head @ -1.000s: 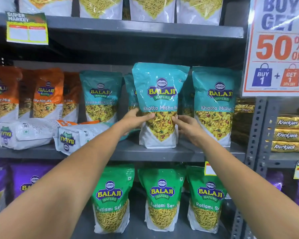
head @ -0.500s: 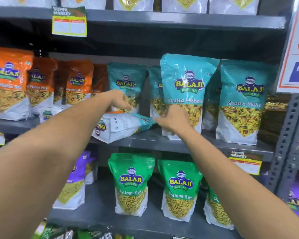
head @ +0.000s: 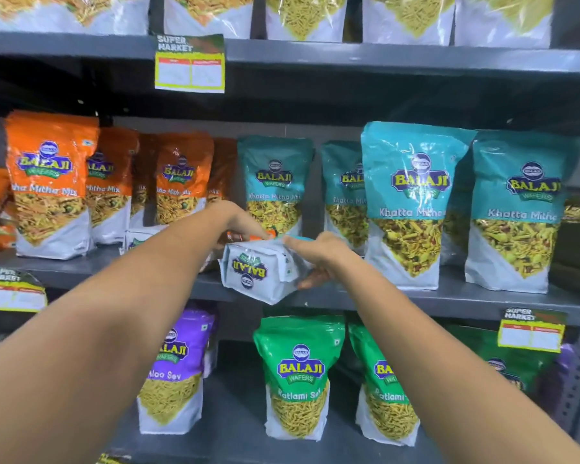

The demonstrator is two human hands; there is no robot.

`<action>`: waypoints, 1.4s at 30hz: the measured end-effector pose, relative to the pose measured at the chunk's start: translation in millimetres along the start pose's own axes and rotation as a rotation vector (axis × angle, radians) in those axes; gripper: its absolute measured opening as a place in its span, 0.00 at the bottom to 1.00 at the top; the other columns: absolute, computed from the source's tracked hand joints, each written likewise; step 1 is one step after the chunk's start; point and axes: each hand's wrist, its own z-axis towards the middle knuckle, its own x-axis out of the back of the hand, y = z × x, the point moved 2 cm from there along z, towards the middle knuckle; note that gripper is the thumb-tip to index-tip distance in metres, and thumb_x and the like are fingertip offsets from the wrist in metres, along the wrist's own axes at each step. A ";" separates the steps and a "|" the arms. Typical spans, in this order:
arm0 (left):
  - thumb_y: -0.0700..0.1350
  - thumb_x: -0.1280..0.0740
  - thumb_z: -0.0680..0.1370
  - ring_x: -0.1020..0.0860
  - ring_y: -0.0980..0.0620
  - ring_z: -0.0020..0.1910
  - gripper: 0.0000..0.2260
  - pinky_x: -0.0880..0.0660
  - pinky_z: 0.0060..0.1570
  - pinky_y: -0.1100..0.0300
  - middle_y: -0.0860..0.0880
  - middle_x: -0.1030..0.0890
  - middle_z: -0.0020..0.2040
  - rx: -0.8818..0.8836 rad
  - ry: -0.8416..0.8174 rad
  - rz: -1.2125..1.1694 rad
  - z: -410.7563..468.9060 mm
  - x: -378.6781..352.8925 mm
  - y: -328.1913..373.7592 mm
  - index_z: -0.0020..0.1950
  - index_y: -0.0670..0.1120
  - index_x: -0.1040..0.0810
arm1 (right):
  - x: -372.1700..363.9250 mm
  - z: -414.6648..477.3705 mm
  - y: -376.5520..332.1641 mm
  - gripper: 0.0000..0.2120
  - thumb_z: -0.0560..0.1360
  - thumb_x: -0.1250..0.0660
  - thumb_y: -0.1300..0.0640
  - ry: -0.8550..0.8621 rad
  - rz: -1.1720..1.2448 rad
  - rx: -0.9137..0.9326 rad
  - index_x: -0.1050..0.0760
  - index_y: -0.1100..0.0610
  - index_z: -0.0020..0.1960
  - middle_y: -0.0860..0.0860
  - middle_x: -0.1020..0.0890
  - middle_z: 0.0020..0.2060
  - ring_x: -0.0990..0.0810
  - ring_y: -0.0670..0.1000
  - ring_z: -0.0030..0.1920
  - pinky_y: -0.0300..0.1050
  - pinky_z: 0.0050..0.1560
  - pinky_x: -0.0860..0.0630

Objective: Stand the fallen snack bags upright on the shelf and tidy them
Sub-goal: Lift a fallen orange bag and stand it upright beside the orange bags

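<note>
Both hands — left hand (head: 245,226), right hand (head: 318,252) — grip fallen teal bag (head: 262,269), base fwd, at shelf (head: 449,299) edge.

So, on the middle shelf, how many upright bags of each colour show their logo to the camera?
Orange bags: 3
Teal bags: 4
Total: 7
More bags stand partly hidden behind these and are not counted.
</note>
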 end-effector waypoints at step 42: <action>0.53 0.21 0.61 0.29 0.52 0.38 0.27 0.34 0.36 0.58 0.51 0.28 0.41 -0.503 1.019 -0.659 33.1 -26.8 -51.9 0.48 0.46 0.34 | -3.8 59.1 16.0 0.31 0.72 0.30 0.61 0.160 0.131 0.425 0.38 0.58 0.71 0.50 0.25 0.58 0.25 0.50 0.54 0.41 0.48 0.27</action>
